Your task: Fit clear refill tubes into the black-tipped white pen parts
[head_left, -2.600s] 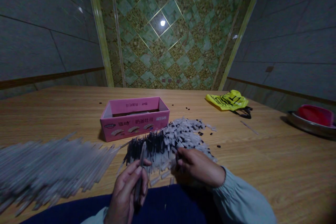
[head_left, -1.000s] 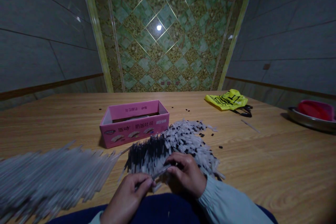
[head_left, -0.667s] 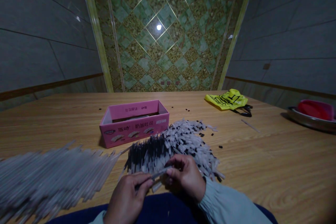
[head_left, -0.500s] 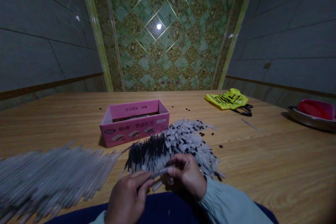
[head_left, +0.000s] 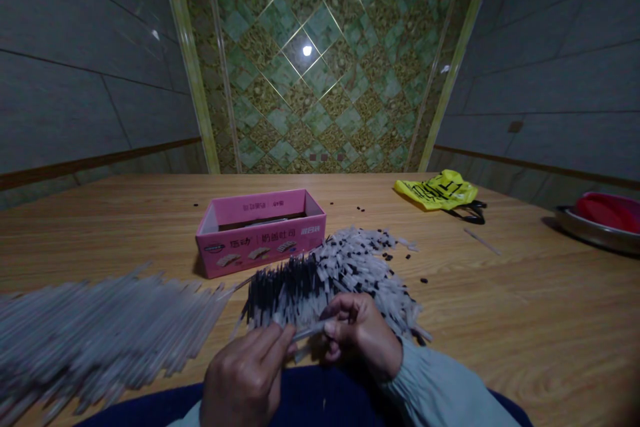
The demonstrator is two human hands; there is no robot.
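My left hand [head_left: 245, 370] is closed around one end of a thin greyish stick [head_left: 311, 330], low in front of my lap. My right hand [head_left: 363, 333] pinches the stick's other end between thumb and fingers. Just beyond the hands lie a row of thin black sticks with pale ends [head_left: 283, 290] and a heap of short whitish translucent tubes [head_left: 355, 257]. To the left spreads a big pile of long, clear-looking thin sticks [head_left: 110, 327]. The fingers partly cover the held stick, so its exact kind cannot be made out.
A pink open cardboard box [head_left: 265, 250] stands behind the piles. Farther right are a yellow plastic bag [head_left: 440, 190], a lone thin stick [head_left: 481, 240] and a metal basin [head_left: 590, 230] with red items. Small black bits [head_left: 424, 280] are scattered on the wooden table [head_left: 500, 320].
Both hands stay together on the stick. The left hand's fingers have shifted along it and lie straighter. The whole view has slid slightly.
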